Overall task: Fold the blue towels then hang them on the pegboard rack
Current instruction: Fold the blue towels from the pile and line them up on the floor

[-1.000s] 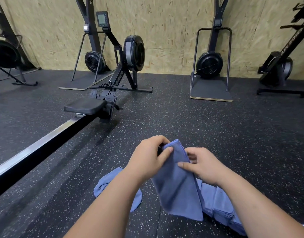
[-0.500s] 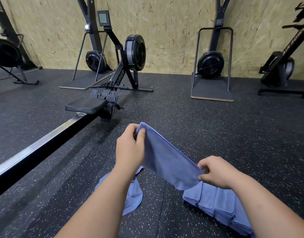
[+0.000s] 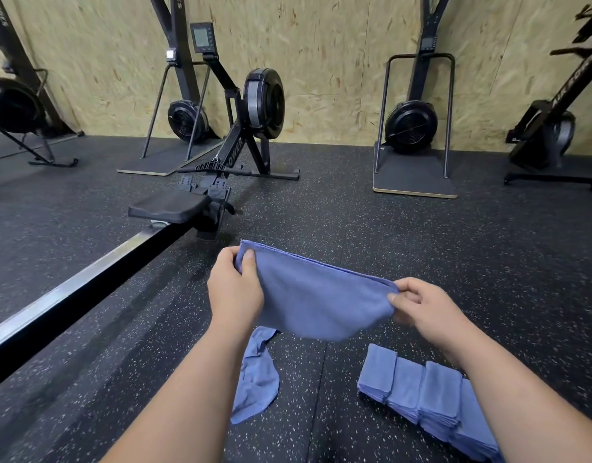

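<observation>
While the blue towel (image 3: 316,302) is stretched in the air between both hands, above the speckled floor (image 3: 421,248), only its two ends are held: the left hand (image 3: 234,292) is clenched on the far corner, thumb over the cloth, and the right hand (image 3: 425,307) is pinching the near end with its fingertips. That pinch is judged the weak point; if it is loosened, the layers could be dropped open and the fold lost. Just below the held towel, an unfolded towel (image 3: 256,379) is lying crumpled, and the row of folded towels (image 3: 418,389) is set to its right. The sagging middle could be dragged across either. No pegboard rack is seen.
</observation>
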